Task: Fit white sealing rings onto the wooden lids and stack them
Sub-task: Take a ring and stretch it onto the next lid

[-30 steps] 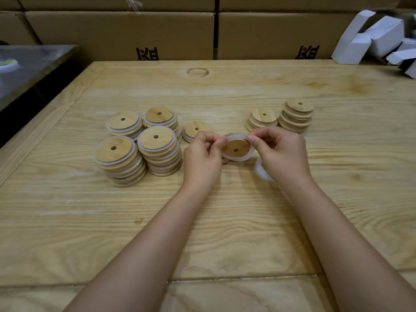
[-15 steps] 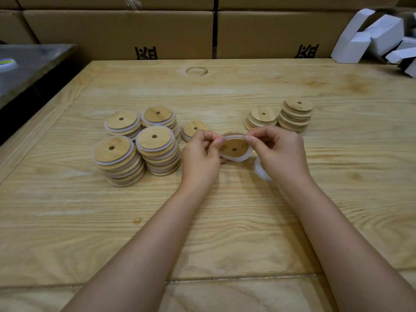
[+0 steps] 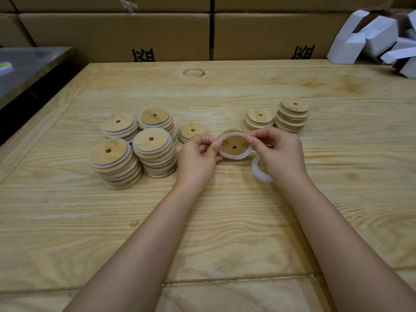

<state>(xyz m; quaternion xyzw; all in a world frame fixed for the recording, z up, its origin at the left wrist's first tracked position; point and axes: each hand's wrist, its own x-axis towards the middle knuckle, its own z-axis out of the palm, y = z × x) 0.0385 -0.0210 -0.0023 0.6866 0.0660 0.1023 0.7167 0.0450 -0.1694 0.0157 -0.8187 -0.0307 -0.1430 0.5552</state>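
Between my hands is a round wooden lid [image 3: 234, 145] with a centre hole and a white sealing ring [image 3: 236, 156] around its rim. My left hand [image 3: 198, 154] pinches the lid's left edge. My right hand [image 3: 279, 152] pinches the ring at the lid's upper right edge. Spare white rings [image 3: 258, 172] hang under my right hand. Several stacks of ringed lids [image 3: 155, 152] stand to the left, with a short ringed pile [image 3: 192, 131] beside them. Two stacks of bare lids [image 3: 292, 113] stand behind my right hand.
The work lies on a pale wooden table [image 3: 225, 221]. Brown cardboard boxes [image 3: 112, 34] line its far edge. White folded cartons [image 3: 371, 37] are heaped at the far right. A dark steel counter [image 3: 24, 68] stands off the left side.
The lid has tilted a little and the ring sits further round its rim. Both hands stay in nearly the same place.
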